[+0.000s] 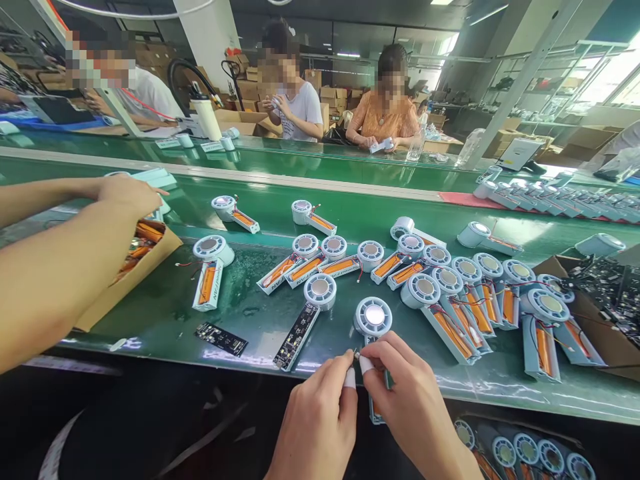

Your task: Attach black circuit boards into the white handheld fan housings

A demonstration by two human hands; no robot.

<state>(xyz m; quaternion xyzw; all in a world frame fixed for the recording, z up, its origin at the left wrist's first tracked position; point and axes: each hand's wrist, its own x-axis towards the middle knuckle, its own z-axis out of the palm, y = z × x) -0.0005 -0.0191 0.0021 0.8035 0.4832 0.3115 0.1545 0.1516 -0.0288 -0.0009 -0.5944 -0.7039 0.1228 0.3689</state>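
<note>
My left hand (320, 413) and my right hand (407, 383) meet at the front edge of the bench, fingertips pinched together. Between them shows a tiny wire connector (357, 355), its detail too small to tell. Just beyond and partly under my right hand lies a pale blue handheld fan (374, 317), its handle mostly hidden. White covers wrap some fingertips of both hands. To the left, a fan (320, 291) has a black circuit board (296, 339) along its handle. A loose circuit board (223, 339) lies farther left.
Several open fans with orange batteries (463, 320) crowd the right. A box of circuit boards (613, 300) stands far right. Another person's arm (75, 260) reaches across a cardboard box (135, 280) at left. Fans sit below the bench edge (525, 450). Several people sit opposite.
</note>
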